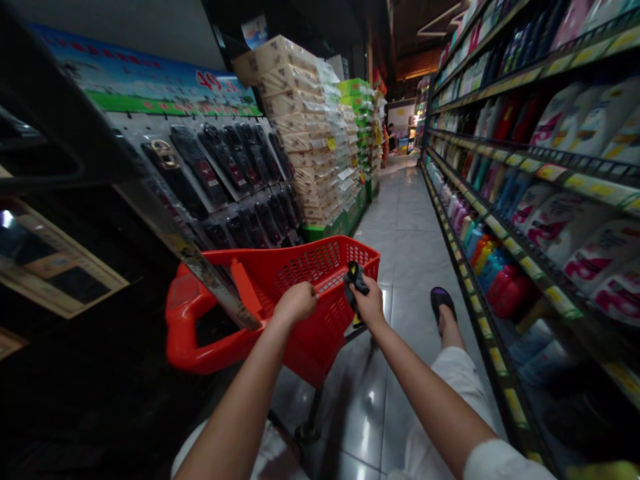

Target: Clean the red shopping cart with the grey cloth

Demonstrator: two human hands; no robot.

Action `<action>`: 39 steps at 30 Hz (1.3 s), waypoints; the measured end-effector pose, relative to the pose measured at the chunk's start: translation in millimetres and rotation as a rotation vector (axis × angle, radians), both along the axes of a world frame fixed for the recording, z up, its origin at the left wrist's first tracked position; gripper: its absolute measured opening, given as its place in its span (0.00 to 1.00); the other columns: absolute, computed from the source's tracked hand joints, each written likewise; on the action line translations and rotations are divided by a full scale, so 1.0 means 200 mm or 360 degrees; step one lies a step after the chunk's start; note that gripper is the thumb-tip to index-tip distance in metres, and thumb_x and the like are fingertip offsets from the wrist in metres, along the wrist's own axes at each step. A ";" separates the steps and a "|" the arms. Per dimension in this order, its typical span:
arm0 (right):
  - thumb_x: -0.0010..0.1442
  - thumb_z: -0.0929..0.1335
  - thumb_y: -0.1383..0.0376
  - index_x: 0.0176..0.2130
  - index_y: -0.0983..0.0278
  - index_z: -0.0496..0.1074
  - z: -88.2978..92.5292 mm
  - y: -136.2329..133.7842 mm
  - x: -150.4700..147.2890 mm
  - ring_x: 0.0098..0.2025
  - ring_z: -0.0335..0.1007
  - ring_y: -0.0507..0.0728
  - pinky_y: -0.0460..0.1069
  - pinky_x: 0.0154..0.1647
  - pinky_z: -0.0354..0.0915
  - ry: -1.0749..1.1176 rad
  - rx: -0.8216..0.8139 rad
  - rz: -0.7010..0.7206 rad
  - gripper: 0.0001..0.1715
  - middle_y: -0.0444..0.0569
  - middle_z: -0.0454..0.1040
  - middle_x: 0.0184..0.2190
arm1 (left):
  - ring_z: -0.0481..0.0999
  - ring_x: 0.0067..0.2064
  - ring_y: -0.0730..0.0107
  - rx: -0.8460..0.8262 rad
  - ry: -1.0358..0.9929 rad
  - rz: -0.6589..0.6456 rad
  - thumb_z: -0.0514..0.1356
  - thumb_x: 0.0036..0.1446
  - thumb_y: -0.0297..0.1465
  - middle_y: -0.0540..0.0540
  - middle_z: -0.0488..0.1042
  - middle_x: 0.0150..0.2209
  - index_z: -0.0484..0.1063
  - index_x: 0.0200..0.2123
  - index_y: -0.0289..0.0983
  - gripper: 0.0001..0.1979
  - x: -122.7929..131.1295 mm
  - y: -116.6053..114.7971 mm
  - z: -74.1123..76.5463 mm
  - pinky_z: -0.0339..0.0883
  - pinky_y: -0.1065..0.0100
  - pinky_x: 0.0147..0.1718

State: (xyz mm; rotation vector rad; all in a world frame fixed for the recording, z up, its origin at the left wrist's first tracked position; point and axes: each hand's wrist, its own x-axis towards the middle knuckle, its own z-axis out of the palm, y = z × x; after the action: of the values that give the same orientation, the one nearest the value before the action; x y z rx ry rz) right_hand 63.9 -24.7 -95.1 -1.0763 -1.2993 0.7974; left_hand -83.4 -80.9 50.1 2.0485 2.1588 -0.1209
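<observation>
A red plastic shopping cart basket point(310, 337) with perforated sides stands in front of me. My left hand point(297, 303) is closed in a fist at its near rim; whether the fingers grip the rim or something small is hidden. My right hand point(369, 303), at the basket's front right corner, is wrapped round a dark grey and black strap-like item point(353, 283). A bit of yellow shows near this item, but its exact kind is unclear. The cart's thick red handle point(183, 327) juts out to the left.
Shelves of bottles point(555, 220) line the right side. On the left, packaged belts point(210, 160) hang on a rack, with stacked cartons point(305, 133) beyond. A worn metal post point(200, 267) crosses before the cart. My slippered foot point(443, 305) rests on the tiled floor point(400, 220).
</observation>
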 end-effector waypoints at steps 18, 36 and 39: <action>0.56 0.65 0.69 0.54 0.52 0.74 0.18 -0.14 -0.12 0.47 0.72 0.59 0.49 0.44 0.65 -0.0841 -0.0077 0.0234 0.28 0.48 0.73 0.47 | 0.77 0.37 0.56 0.0865 0.0828 -0.0236 0.50 0.62 0.21 0.40 0.76 0.33 0.76 0.39 0.32 0.13 -0.04 -0.43 -0.06 0.66 0.60 0.35; 0.53 0.64 0.71 0.55 0.51 0.72 0.09 -0.22 -0.12 0.45 0.71 0.55 0.47 0.45 0.65 -0.0612 0.0129 0.0382 0.31 0.44 0.73 0.43 | 0.69 0.32 0.59 0.1321 0.0813 -0.0201 0.55 0.58 0.23 0.45 0.71 0.27 0.71 0.29 0.37 0.08 -0.05 -0.38 -0.18 0.52 0.59 0.33; 0.53 0.64 0.70 0.55 0.52 0.73 0.02 -0.09 -0.03 0.45 0.72 0.56 0.47 0.43 0.65 -0.0625 0.0011 0.0192 0.31 0.45 0.74 0.44 | 0.69 0.32 0.59 0.1331 0.0824 -0.0215 0.54 0.58 0.22 0.45 0.70 0.27 0.71 0.29 0.38 0.09 -0.05 -0.38 -0.18 0.52 0.59 0.33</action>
State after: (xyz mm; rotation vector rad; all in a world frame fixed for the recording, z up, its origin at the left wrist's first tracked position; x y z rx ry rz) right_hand 58.7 -43.5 -91.4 -1.1964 -1.7092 0.6894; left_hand -93.9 -156.9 14.0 2.8651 2.6731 0.3350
